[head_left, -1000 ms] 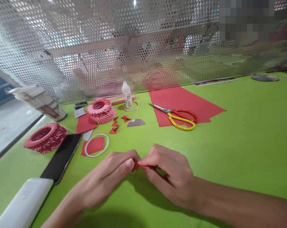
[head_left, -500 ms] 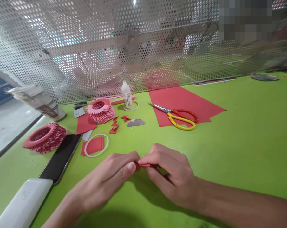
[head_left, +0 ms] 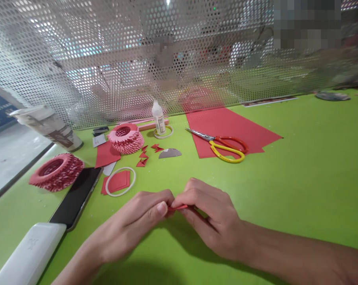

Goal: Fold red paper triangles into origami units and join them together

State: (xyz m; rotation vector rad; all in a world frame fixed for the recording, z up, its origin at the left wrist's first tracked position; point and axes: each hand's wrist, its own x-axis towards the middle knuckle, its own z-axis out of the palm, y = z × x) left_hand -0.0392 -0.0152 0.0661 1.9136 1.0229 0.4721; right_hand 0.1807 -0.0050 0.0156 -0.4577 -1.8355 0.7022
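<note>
A small red piece of paper (head_left: 179, 207) is pinched between both hands, low over the green table. My left hand (head_left: 140, 221) grips its left end, thumb on top. Closed on the right end is my right hand (head_left: 213, 211), fingers bent over it. Most of the paper is hidden by the fingers, so its folds cannot be made out. Beyond the left hand, red paper squares (head_left: 119, 182) lie partly under a white ring (head_left: 107, 186). Small folded red paper triangles (head_left: 142, 162) sit farther back, beside a grey half-disc (head_left: 170, 153).
Scissors (head_left: 229, 148) rest on a large red sheet (head_left: 238, 126). A glue bottle (head_left: 159, 120) stands near the perforated screen (head_left: 113, 67). To the left are two folded-paper rings (head_left: 125, 138), a phone (head_left: 76, 198), a white power bank (head_left: 30, 253) and a cup (head_left: 51, 128).
Both hands stay on the red piece of paper. The left thumb has shifted slightly left along it; the other things lie as before.
</note>
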